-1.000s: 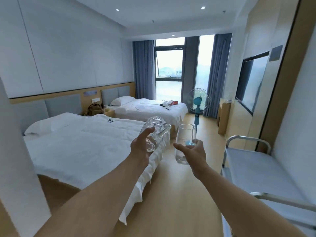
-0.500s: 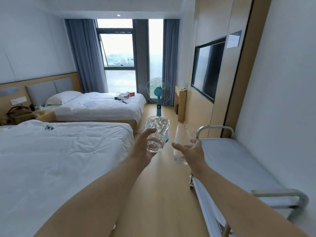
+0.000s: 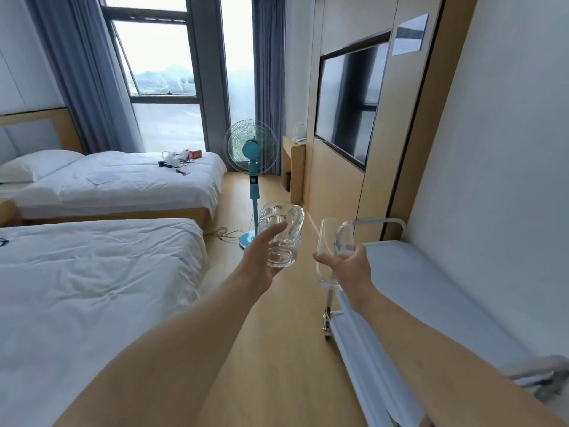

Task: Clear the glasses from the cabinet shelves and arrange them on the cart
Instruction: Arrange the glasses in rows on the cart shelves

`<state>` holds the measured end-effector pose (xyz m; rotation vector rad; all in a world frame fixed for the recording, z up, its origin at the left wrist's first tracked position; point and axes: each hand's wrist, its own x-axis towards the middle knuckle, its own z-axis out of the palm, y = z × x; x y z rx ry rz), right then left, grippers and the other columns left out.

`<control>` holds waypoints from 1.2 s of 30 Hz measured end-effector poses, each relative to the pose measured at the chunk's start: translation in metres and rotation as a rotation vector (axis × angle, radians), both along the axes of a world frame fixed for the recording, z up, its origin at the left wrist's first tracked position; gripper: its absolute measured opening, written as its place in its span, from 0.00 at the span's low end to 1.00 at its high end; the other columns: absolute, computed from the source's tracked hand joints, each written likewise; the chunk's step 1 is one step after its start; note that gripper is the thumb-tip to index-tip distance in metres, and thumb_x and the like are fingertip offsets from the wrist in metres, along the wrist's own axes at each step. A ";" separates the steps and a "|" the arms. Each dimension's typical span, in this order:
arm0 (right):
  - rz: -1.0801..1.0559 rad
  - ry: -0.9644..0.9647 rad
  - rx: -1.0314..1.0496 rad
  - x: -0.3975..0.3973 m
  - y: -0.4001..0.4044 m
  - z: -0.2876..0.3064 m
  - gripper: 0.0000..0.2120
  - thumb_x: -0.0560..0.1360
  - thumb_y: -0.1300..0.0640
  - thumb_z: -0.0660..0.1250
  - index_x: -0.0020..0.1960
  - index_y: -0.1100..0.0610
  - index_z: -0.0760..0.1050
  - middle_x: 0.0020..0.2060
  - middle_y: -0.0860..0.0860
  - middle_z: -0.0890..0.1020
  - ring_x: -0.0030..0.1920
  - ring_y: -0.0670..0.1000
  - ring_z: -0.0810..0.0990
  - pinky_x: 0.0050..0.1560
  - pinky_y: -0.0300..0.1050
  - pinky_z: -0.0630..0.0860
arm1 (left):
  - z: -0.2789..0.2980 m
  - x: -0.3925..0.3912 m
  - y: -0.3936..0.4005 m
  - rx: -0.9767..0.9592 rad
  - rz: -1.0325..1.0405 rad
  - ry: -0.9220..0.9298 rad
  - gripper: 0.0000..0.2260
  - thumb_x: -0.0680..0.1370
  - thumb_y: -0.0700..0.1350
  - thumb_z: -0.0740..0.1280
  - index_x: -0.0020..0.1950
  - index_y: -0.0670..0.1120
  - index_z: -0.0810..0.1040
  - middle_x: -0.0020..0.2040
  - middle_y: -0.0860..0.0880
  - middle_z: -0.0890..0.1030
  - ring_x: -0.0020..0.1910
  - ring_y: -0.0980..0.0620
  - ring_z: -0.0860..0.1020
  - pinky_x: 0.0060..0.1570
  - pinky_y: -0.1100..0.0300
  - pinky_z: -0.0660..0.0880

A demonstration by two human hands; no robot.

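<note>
- Carrying one glass per hand: my left hand grips a clear, squat, dimpled glass mug, and my right hand grips a clear, tall, smooth-sided drinking glass.
- Left fingers: the thumb lies across the near face of the mug; the other fingers wrap behind it and show only faintly through the glass. The curled grip bears the weight of thick glass. The mug leans a little to the right.
- Right fingers: curled round the lower half of the tall glass, thumb on its left side. Holding low steadies the base and leaves the rim untouched. The glass stands close to upright.
- Spacing: the two glasses are held near each other but apart, so glass does not strike glass in transit.
- Location: both glasses are in the air above the light wooden floor, not yet on the white metal-framed service cart that stands against the right-hand wall. The tall glass hangs just beside the cart's near-left edge; the mug is further left.
- Cart status: no glasses show on the visible part of its top shelf.
- Judged step: transfer to the cart. The next action calls for lowering each glass base-first onto the shelf, away from its edge.
</note>
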<state>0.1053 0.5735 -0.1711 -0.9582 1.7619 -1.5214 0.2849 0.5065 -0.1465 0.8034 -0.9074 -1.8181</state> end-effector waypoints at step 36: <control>-0.784 -0.328 0.103 -0.187 -0.326 -0.129 0.39 0.59 0.48 0.84 0.62 0.57 0.68 0.43 0.52 0.73 0.43 0.53 0.78 0.48 0.53 0.83 | -0.083 -0.319 -0.453 -0.046 -0.878 -0.273 0.34 0.61 0.51 0.84 0.63 0.39 0.80 0.50 0.42 0.78 0.45 0.43 0.76 0.41 0.53 0.79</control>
